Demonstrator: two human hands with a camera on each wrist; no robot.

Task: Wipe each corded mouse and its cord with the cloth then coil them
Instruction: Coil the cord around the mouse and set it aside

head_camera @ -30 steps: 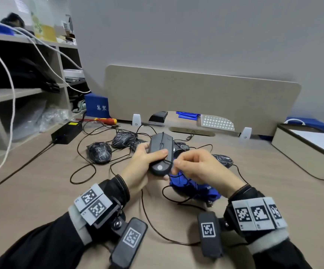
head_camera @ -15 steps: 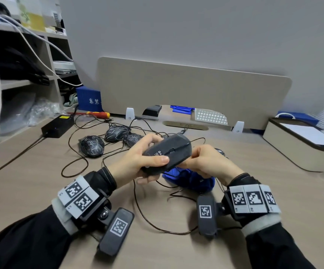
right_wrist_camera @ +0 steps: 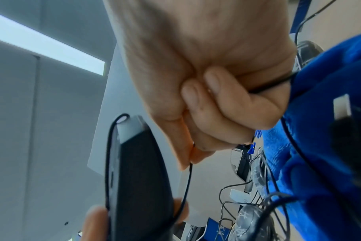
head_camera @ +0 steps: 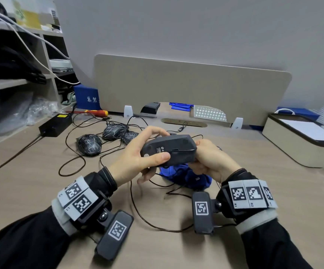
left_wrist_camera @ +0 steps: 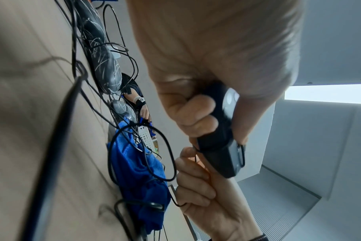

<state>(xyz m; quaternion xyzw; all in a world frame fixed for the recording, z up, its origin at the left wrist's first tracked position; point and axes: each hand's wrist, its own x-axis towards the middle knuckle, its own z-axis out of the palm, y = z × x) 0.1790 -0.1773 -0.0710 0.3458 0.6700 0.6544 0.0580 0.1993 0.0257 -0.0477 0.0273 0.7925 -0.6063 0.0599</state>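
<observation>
Since a second ago, the mouse (head_camera: 170, 150) is lying flipped belly-up, its long axis running crosswise between both hands above the desk (head_camera: 31, 183). The left hand (head_camera: 136, 158) is gripping its left end, nearer the body; the right hand (head_camera: 209, 162) is pinching the cord (right_wrist_camera: 188, 179) at the right end, above the cloth (head_camera: 186, 175).

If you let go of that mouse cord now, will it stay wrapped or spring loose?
Probably springs loose: the cord is thin and arcs freely between the right hand and the mouse, so it seems springy. Slack on the desk lies in open loops, not flat. It likely slides on the mouse's smooth shell.
</observation>
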